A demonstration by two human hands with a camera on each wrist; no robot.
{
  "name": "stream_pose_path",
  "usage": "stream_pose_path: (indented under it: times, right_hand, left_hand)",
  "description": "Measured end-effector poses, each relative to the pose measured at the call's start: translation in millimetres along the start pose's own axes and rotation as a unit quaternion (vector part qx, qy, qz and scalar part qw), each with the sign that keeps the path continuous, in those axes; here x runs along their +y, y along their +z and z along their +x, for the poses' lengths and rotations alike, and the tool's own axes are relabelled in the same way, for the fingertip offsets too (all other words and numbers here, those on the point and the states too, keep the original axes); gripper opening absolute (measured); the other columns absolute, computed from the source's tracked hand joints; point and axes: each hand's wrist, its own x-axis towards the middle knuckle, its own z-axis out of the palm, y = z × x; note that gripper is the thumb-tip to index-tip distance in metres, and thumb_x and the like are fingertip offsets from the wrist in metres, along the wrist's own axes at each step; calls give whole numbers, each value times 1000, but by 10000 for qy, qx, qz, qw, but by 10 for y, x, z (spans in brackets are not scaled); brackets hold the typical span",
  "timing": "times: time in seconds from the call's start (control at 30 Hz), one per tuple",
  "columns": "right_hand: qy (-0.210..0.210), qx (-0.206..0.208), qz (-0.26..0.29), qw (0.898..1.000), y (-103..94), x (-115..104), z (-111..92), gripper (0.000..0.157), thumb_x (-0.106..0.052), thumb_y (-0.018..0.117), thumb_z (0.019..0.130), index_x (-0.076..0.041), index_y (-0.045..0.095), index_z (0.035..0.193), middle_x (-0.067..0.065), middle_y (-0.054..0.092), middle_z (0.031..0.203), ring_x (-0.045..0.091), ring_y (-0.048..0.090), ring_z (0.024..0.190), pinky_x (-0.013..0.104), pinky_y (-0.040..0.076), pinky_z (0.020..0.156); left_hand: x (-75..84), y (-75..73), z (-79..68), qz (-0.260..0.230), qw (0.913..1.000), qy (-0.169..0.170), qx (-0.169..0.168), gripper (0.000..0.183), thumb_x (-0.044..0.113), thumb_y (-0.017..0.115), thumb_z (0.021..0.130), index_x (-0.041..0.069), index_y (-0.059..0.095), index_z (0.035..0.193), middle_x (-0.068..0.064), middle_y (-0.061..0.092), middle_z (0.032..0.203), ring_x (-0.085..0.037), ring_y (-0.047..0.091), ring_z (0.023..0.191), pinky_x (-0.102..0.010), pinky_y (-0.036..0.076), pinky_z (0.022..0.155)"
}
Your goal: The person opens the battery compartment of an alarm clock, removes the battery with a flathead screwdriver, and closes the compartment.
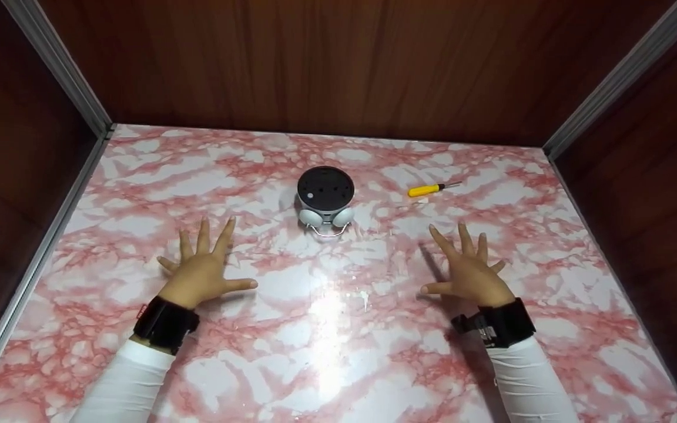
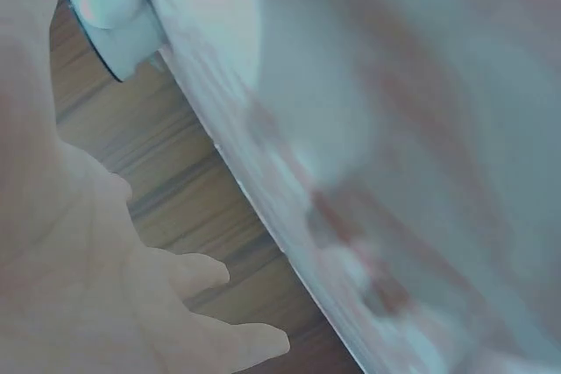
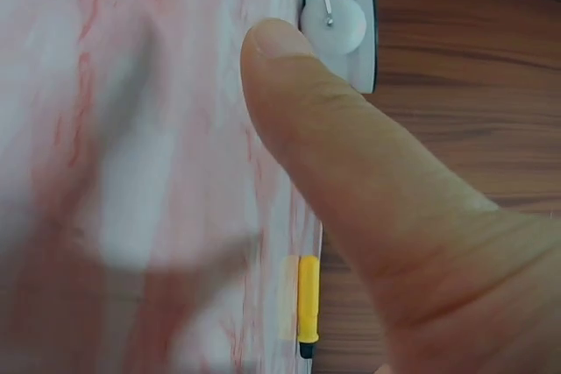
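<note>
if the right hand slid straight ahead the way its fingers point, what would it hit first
Probably nothing on the marble table. The right hand has spread fingers pointing toward the back wall, between the round alarm clock and the yellow screwdriver. The screwdriver lies closest to that line, though depth is hard to judge.

We count one round device [image 1: 325, 192] with a black top, and on its near side two white round pads [image 1: 309, 217]. We count one yellow-handled screwdriver [image 1: 429, 189]. We count two hands, a left hand [image 1: 200, 271] and a right hand [image 1: 471, 271], each with one black wrist strap [image 1: 166, 322]. All sit on one marbled worktop [image 1: 338, 329].
</note>
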Motion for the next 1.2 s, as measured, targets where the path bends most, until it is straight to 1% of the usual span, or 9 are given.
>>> stream_pose_path:
  times: [0.13,0.33,0.37,0.47,0.57,0.6,0.77,0.97,1.2]
  right_hand:
    - [-99,26,166,9998,32,-33,27,119,-60,83,74,-40,6,163,24,-17,165,69,-17,137,94,-5,82]
    - [-199,198,356,9990,72,-78,159,117,-57,84,75,-41,9,163,20,-16,167,65,-13,142,91,-2,92]
    - [-239,255,388,9986,83,-84,193,116,-56,84,76,-40,10,163,21,-14,167,64,-12,142,91,-1,93]
    - [-390,476,414,9972,134,-106,302,110,-54,83,78,-34,17,163,21,-8,168,62,-7,145,87,4,100]
    - [-640,852,389,9935,189,-139,420,104,-51,83,80,-27,25,162,22,-2,168,61,1,146,81,9,107]
    - [-728,1001,352,9917,205,-153,458,101,-49,83,81,-25,27,162,22,1,168,60,5,146,79,12,109]
    - [-1036,1560,230,9820,254,-237,633,92,-43,84,82,-20,37,158,29,13,164,58,17,144,73,24,110]
    - [-1221,1647,522,9774,233,-388,863,84,-41,80,87,-18,39,157,27,17,163,52,19,146,66,33,110]
    - [-1368,1763,1166,9678,142,-554,1116,76,-37,77,91,-13,43,155,25,21,162,50,22,146,61,35,111]
  left_hand:
    - [126,5,96,-123,9997,157,104,133,71,78,72,30,-9,163,-25,-20,164,-62,-20,141,-90,-10,88]
    - [335,40,287,-580,9977,344,-6,134,68,79,73,29,-14,162,-21,-20,165,-57,-16,146,-87,-2,98]
    - [371,61,329,-691,9968,412,26,133,67,79,74,28,-13,162,-22,-18,166,-56,-13,147,-85,2,101]
    - [485,137,463,-1036,9916,726,273,130,59,81,78,21,-10,163,-24,-12,166,-58,2,147,-77,22,107]
    - [616,213,600,-1294,9845,1024,589,125,53,82,81,15,-5,164,-26,-5,166,-59,18,143,-65,40,105]
    - [662,233,644,-1368,9821,1105,680,124,51,82,82,13,-3,164,-27,-3,166,-59,21,143,-64,42,104]
    - [858,328,866,-1933,9686,1241,952,118,41,82,85,9,0,163,-30,-1,165,-57,18,145,-63,34,111]
    - [1003,397,1075,-2691,9490,1007,1299,114,33,82,86,3,1,162,-32,5,163,-53,20,146,-59,27,116]
    - [1162,401,1213,-3248,9336,849,1254,116,31,82,86,3,-2,161,-28,11,163,-42,17,150,-50,24,120]
